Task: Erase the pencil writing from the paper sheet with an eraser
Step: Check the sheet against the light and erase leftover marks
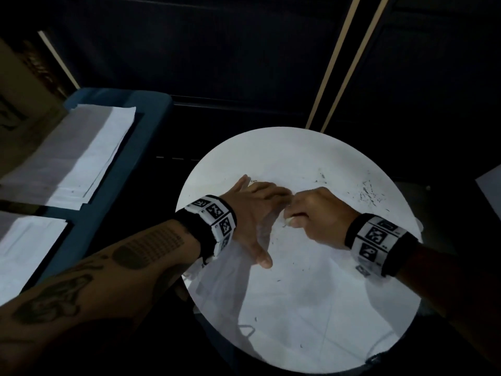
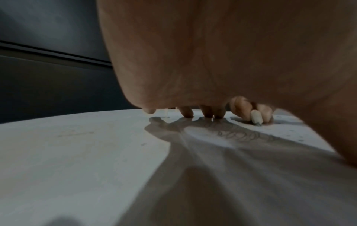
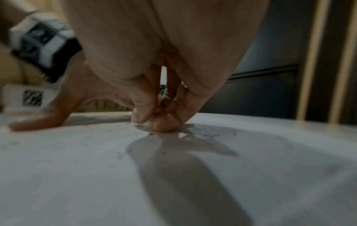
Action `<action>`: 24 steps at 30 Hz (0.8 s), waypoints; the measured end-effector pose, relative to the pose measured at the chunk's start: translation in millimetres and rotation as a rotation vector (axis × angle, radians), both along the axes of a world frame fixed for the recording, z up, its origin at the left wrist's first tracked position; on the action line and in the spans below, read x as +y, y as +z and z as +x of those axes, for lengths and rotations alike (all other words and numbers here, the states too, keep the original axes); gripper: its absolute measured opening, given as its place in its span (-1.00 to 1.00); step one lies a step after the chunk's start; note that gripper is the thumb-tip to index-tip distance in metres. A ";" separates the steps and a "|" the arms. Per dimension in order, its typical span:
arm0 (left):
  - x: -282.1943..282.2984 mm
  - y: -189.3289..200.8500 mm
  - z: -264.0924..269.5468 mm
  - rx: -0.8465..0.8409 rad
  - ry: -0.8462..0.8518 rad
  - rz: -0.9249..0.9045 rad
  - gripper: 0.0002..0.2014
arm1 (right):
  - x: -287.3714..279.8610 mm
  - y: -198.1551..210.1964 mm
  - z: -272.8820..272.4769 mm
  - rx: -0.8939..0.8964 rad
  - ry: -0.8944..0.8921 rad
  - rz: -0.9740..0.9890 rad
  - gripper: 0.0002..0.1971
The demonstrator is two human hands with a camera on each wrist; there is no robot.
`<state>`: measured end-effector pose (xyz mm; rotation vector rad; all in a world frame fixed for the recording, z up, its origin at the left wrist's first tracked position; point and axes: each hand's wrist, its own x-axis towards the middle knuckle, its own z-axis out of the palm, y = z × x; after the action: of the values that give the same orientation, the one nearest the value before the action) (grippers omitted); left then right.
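Round white tabletop (image 1: 298, 308): your left hand (image 1: 254, 213) lies flat, pinning the paper (image 1: 271, 164) mid-table; your right hand (image 1: 320, 215) pinches the eraser (image 2: 255, 117), mid-rub. Next, probably work toward the faint writing (image 2: 237, 134).

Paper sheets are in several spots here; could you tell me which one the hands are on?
The sheet on the round table, under both hands; the other stacks lie untouched at left.

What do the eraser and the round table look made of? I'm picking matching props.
Eraser: pale, matte, rounded stub, greyed at its tip and pinched by the right hand; probably rubber or vinyl. Round table: smooth white top with a soft sheen and dark crumbs on it; perhaps laminate or painted board, not certain.
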<state>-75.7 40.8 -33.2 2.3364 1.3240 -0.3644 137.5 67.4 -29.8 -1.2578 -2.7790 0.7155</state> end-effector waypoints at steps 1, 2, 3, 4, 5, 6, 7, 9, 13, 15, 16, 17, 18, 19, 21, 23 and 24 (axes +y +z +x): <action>-1.4 -1.6 -1.6 -0.036 0.004 0.004 0.41 | -0.4 -1.8 4.1 0.043 -0.040 -0.015 -0.90; -2.8 -3.1 -3.0 -0.068 0.005 -0.003 0.38 | -2.6 -3.1 8.0 0.096 -0.069 -0.029 -0.92; -4.0 -4.5 -4.6 -0.095 0.010 -0.023 0.35 | -4.5 -4.6 12.2 0.160 -0.116 -0.067 -0.93; -5.7 -5.0 -6.6 -0.118 0.021 -0.048 0.31 | -5.3 -5.3 16.1 0.223 -0.178 -0.120 -0.92; -7.5 -5.4 -9.3 -0.146 0.041 -0.074 0.27 | -5.7 -5.5 19.6 0.262 -0.223 -0.165 -0.91; -9.6 -5.8 -12.7 -0.180 0.066 -0.098 0.24 | -6.8 -6.5 22.9 0.277 -0.236 -0.178 -0.90; -11.6 -5.7 -15.6 -0.214 0.089 -0.115 0.21 | -9.1 -7.8 26.0 0.268 -0.218 -0.170 -0.88; -15.4 -4.9 -18.5 -0.237 0.110 -0.106 0.16 | -13.6 -10.0 31.8 0.239 -0.159 -0.136 -0.84; -19.4 -5.0 -8.5 -0.148 0.066 0.008 0.20 | -19.4 -3.9 34.4 0.187 -0.100 -0.102 -0.86; -18.1 -8.0 -2.9 -0.101 0.049 0.054 0.23 | -19.6 1.4 27.9 0.110 -0.048 -0.072 -0.87; -17.5 -9.1 -0.9 -0.071 0.045 0.069 0.24 | -17.0 2.9 22.9 0.071 -0.036 -0.040 -0.86; -16.7 -9.3 0.9 -0.041 0.043 0.075 0.25 | -14.3 4.9 17.7 0.027 -0.029 0.006 -0.85; -15.7 -9.6 2.6 -0.014 0.044 0.075 0.27 | -11.5 6.1 13.3 -0.017 -0.023 0.046 -0.86; -14.4 -9.3 3.8 0.007 0.044 0.072 0.28 | -11.9 7.3 8.5 -0.049 -0.021 0.080 -0.88; -12.7 -10.1 4.5 0.038 0.040 0.069 0.31 | -25.7 7.6 -2.8 -0.079 0.079 0.108 -0.83; -11.1 -11.7 2.3 0.024 0.044 0.058 0.31 | -45.8 6.7 -11.1 -0.087 0.287 0.065 -0.69; -10.8 -11.9 1.3 0.015 0.043 0.050 0.31 | -44.6 7.7 -11.9 -0.105 0.354 0.063 -0.67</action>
<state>-74.4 30.0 -45.0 2.3460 1.4039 -0.3396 125.5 22.8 -22.1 -0.8226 -3.1235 0.5794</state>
